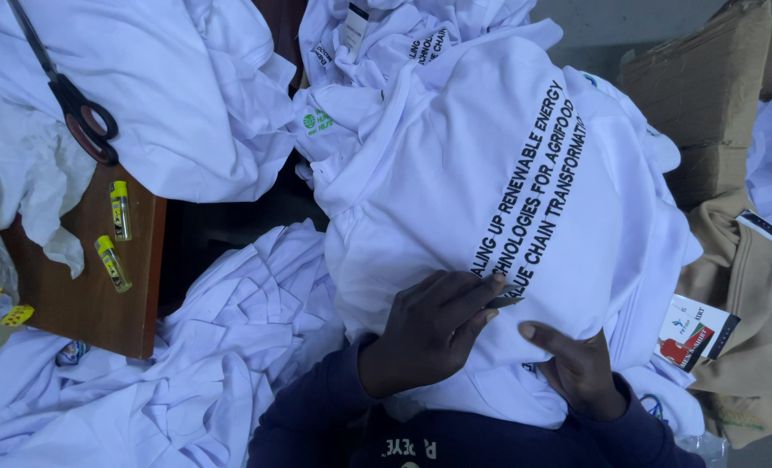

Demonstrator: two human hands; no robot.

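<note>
On lap: shirt (481, 217) lying, print running up and away from hands.
Left hand (433, 329): pinching a small dark object against shirt's near end.
Right hand (581, 368): gripping shirt's edge beside it, thumb on top.

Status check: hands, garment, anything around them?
Left hand pressing on white printed shirt. Right hand gripping its lower edge. Scissors lie apart.

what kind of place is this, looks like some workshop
Probably a garment printing or finishing workroom. Both hands, left hand and right hand, press a printed white shirt; more white shirts lie heaped around, scissors rest nearby, and cardboard boxes stand behind.
</note>
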